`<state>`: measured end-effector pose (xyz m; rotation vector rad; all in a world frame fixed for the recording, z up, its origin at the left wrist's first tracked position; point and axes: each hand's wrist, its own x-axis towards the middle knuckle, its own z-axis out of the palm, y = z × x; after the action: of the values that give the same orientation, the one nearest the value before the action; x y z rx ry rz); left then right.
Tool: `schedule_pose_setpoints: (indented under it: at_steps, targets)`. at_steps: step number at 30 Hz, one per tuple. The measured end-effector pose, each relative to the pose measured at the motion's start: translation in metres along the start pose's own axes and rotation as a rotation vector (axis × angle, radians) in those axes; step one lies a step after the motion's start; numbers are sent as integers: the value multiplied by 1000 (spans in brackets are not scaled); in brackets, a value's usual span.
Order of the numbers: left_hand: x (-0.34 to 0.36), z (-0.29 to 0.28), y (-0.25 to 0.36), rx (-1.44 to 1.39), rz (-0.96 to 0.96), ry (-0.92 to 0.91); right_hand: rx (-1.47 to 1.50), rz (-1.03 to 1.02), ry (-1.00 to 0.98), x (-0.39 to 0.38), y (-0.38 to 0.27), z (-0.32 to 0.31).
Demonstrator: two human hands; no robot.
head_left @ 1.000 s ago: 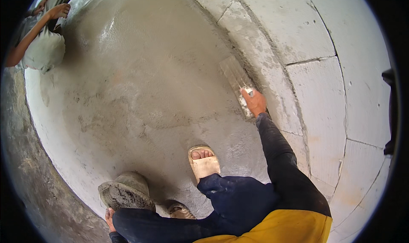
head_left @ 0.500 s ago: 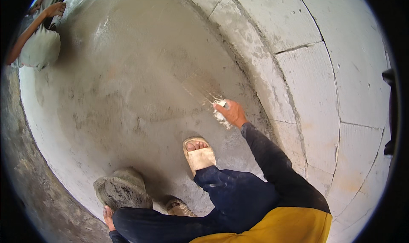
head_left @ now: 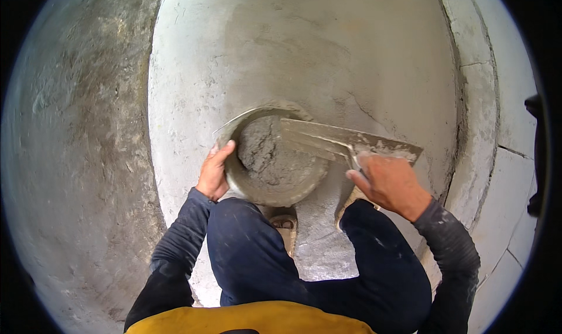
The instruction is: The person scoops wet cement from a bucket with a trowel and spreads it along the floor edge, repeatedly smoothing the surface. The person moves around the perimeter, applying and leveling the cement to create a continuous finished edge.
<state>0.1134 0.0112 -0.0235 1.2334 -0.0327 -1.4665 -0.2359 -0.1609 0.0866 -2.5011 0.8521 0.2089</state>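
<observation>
A round bucket (head_left: 233,185) of grey wet mortar (head_left: 266,152) stands in front of my knees. My left hand (head_left: 216,173) grips its left rim, thumb over the edge and fingers on the outer wall. In my right hand (head_left: 389,182) is a flat rectangular trowel (head_left: 374,142), its handle wrapped by my fingers. The blade reaches across the bucket's right rim, its far end over the mortar. Grey smears coat the blade. Whether the tip touches the mortar, I cannot tell.
Smooth grey mortar covers the floor strip (head_left: 374,53) ahead. A rough, darker strip (head_left: 105,129) runs along the left, lower edge unclear. Pale blocks (head_left: 515,123) with open joints line the right. My sandalled foot (head_left: 285,231) is close behind the bucket.
My right hand has brought the trowel from the floor surface to the bucket. My left hand now holds the bucket's rim more fully. The view has turned left, and the other person is out of it.
</observation>
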Motion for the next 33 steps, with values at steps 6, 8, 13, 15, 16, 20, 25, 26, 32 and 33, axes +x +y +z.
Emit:
schedule_pose_setpoints:
  at_steps: [6,8,13,15,16,20,25,26,32,33]
  targets:
    - [-7,43,14,10,-98,-167,118,39,-66,22,-50,50]
    - [-7,51,13,11,-63,-222,213,129,-86,18,-57,57]
    - [-4,52,5,45,-27,-342,482,261,-181,4,-67,65]
    - [-1,44,3,99,7,-318,481,325,-185,-3,-63,72]
    - [2,37,2,131,25,-292,489,336,-177,-5,-60,77]
    - [7,-9,-6,427,153,-78,646,281,-51,-20,-34,97]
    - [10,-70,-10,99,25,-17,699,175,80,-68,7,95]
    - [10,-79,-14,167,27,83,772,106,50,-80,19,95]
    - [11,-82,-17,248,92,69,1436,585,297,-224,144,88]
    - [9,-79,-16,265,79,51,1764,785,275,-245,174,85]
